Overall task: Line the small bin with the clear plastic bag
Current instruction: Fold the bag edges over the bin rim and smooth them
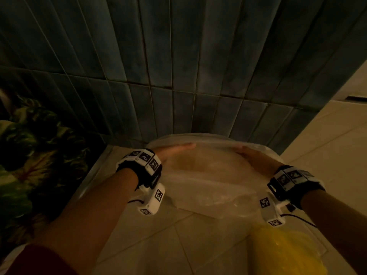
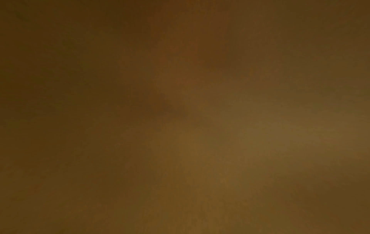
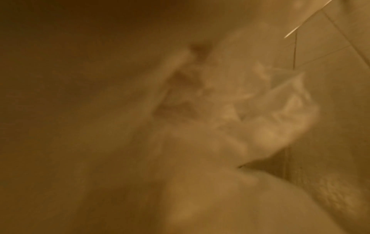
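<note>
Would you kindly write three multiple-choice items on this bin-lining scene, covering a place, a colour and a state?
1. Where is the clear plastic bag?
A. Between both hands, before the tiled wall
B. Hung on the wall
C. On the leafy plant

2. What colour is the object at the lower right?
A. Blue
B. Yellow
C. Red

3. How does the left hand lie?
A. Clenched in a fist
B. Stretched along the bag
C. Pointing upward, away from the bag

Key: 1 A, the left and right hand flank it; 2 B, it glows yellow; 3 B, its fingers extend along the plastic.
</note>
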### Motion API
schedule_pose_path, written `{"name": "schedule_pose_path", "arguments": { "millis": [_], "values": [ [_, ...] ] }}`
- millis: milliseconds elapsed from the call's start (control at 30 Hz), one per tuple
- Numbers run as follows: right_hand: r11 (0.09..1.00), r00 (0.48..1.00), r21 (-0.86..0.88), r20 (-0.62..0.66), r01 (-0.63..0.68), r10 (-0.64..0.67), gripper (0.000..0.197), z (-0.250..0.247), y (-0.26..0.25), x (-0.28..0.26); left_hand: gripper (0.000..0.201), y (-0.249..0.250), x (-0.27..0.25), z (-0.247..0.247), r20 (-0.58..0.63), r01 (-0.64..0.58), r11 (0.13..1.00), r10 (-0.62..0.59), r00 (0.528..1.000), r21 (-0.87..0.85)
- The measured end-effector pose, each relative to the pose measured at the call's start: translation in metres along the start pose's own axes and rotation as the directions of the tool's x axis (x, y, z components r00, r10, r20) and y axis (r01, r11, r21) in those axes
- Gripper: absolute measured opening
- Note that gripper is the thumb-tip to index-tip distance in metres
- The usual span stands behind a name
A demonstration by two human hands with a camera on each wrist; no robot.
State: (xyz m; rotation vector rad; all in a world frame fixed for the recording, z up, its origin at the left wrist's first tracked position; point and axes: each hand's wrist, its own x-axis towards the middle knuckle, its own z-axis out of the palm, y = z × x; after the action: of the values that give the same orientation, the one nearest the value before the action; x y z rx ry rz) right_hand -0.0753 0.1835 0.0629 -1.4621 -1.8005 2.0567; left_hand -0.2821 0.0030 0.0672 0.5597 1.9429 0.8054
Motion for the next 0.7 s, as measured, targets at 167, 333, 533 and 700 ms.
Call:
{"name": "schedule_pose_path", "arguments": {
  "millis": [167, 333, 533, 700],
  "values": [
    [0.996, 0.995, 0.059, -0.079, 0.065, -0.06, 0.05, -0.013, 0.009, 0.023, 0.1, 0.006, 0.023, -0.008, -0.122, 0.08, 0.991, -0.094, 0.988, -0.11],
    [0.973, 0.954, -0.222, -0.299, -0.058, -0.011, 0.042, -0.011, 0.023, 0.033, 0.08, -0.004, 0.031, 0.005, -0.295, 0.17, 0.964, -0.105, 0.95, 0.204],
    [0.991, 0.988, -0.132, -0.153, 0.001, -0.021, 0.039, -0.004, 0.001, 0.028, 0.091, -0.013, 0.045, -0.002, -0.33, 0.248, 0.95, -0.177, 0.927, 0.187],
    [0.984, 1.0, -0.179, -0.026, -0.001, -0.004, 0.041, -0.021, 0.012, 0.006, 0.091, -0.007, 0.024, -0.017, 0.008, 0.135, 0.987, -0.136, 0.991, 0.087]
  ]
}}
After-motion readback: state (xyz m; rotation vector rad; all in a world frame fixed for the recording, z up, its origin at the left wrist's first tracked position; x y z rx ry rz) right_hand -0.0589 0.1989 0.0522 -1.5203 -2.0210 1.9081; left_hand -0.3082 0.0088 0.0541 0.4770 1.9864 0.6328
